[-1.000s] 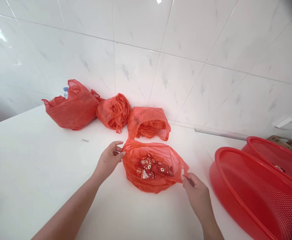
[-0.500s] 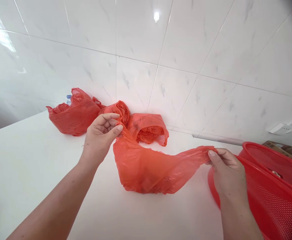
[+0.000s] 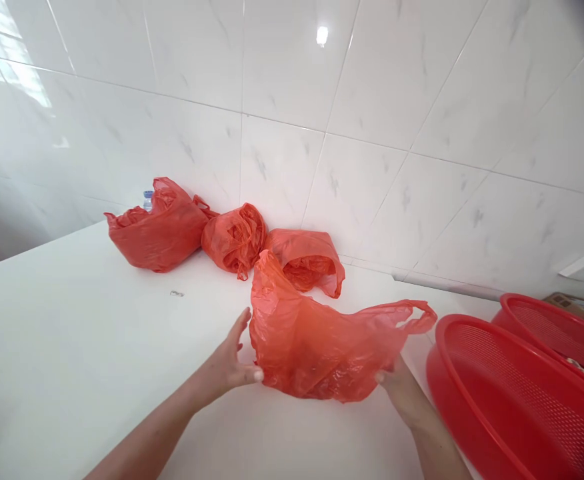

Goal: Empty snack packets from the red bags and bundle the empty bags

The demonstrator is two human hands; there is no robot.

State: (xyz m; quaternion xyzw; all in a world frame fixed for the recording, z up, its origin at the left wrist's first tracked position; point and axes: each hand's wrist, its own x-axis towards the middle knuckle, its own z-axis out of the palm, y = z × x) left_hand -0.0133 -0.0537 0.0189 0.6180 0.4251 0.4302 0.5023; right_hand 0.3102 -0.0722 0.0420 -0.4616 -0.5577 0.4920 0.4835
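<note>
A red plastic bag sits on the white table in front of me, its two handles loose and spread to the left and right. Its contents cannot be made out through the film. My left hand is open at the bag's left side, thumb and fingers apart, the thumb tip close to the film. At the lower right side of the bag is my right hand, thumb stretched out against it. The other fingers of that hand are mostly hidden behind the bag.
Along the tiled wall stand three more red plastic bags: a large one, a bundled one and a folded one. A bottle cap shows behind the large bag. Two red mesh baskets stand at the right, a cardboard box behind them.
The bag was held wide by its rim with printed packets inside showing, then its handles were pulled up and apart. Both hands have let go of the handles and moved down to its sides.
</note>
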